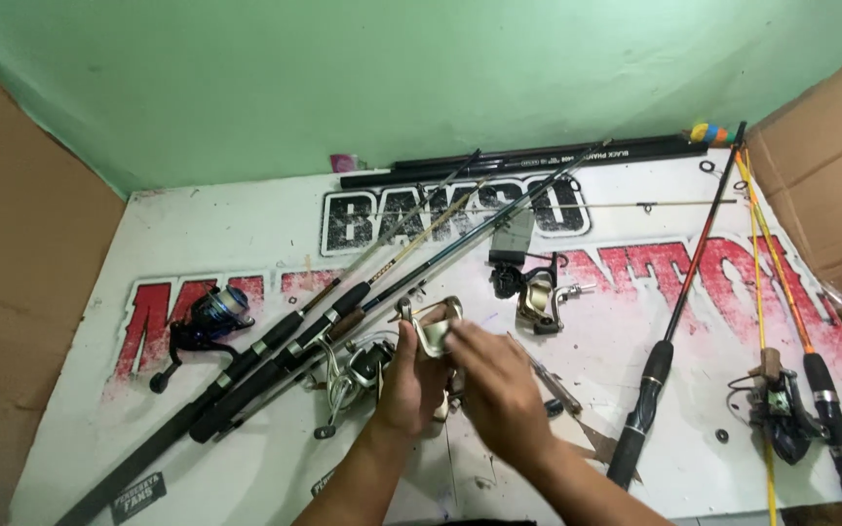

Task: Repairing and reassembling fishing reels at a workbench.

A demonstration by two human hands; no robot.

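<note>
Left hand point(409, 382) wraps its fingers round the lower body of a metallic gold-silver spinning reel point(431, 329), clamped on it, held up over the white printed board point(246, 458). Right hand point(499, 390) comes in from the right of the reel, fingertips pinched on its shiny upper frame; hand slightly blurred.

Just left of the held reel: a silver reel point(353, 375) with a wire bail, lying on the board, mounted on one of a bundle of slim dark rods point(275, 356) with glossy black grips, lying diagonally. Further left, a blue-spooled reel point(209, 317) with a black handle knob. Up-right of the held reel, another gold reel point(538, 297) lies loose. Right of it, a red-black rod point(679, 307), then thin yellow-orange rods point(767, 282) with a dark reel point(782, 404). Behind all, black tube sections point(538, 158) against a matte green wall point(392, 78). Brown corrugated cardboard point(21, 292) flanks the board.
</note>
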